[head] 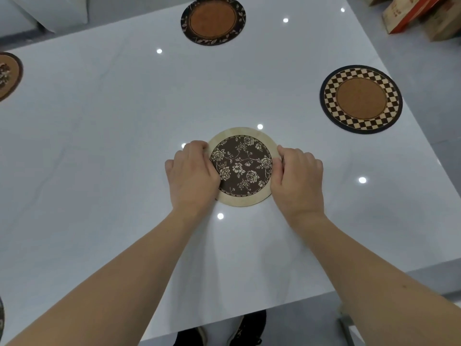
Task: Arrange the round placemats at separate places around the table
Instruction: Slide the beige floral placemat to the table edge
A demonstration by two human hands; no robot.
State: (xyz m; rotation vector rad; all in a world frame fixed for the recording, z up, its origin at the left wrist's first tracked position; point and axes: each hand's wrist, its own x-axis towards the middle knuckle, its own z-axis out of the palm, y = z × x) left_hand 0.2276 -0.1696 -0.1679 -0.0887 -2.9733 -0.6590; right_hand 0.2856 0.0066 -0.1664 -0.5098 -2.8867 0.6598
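**Placemat held at both edges near the tabletop's front**

Round placemat with a dark brown floral centre and pale beige rim (241,166) lies flat on the glossy white tabletop (112,136), directly between the two hands. The left hand (193,174) covers its left edge, fingers curled onto the rim; the right hand (298,179) meets its right edge the same way. Each grip is curled closed against the mat's rim.

Well apart lie a round checkered-border mat with a cork-brown centre (361,99) at right, a round dark leaf-bordered mat (213,20) at the far side, and a brown mat (8,74) cut off at left.
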